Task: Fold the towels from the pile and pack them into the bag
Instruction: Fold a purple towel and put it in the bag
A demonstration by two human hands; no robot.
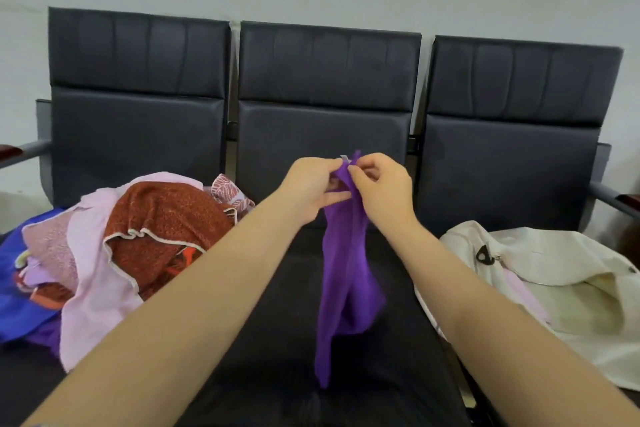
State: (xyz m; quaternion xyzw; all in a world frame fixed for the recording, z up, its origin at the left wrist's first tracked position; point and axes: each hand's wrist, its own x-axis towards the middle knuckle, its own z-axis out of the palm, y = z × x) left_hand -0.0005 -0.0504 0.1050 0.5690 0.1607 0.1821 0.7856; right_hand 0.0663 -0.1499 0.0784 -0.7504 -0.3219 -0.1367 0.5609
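A purple towel (346,274) hangs in the air over the middle seat, bunched lengthwise with its lower end dangling near the seat. My left hand (311,187) and my right hand (377,187) both pinch its top edge, close together, beside a small white tag. The towel pile (138,239) lies on the left seat: pink, rust-red, blue and purple cloths heaped loosely. A cream fabric bag (554,291) lies on the right seat with its mouth open toward me; a pink cloth shows at its near edge.
A row of three dark padded seats (329,128) with high backs stands against a pale wall. Metal armrests with wooden caps (620,199) stick out at both ends. The dark seat cushion under the hanging towel is bare.
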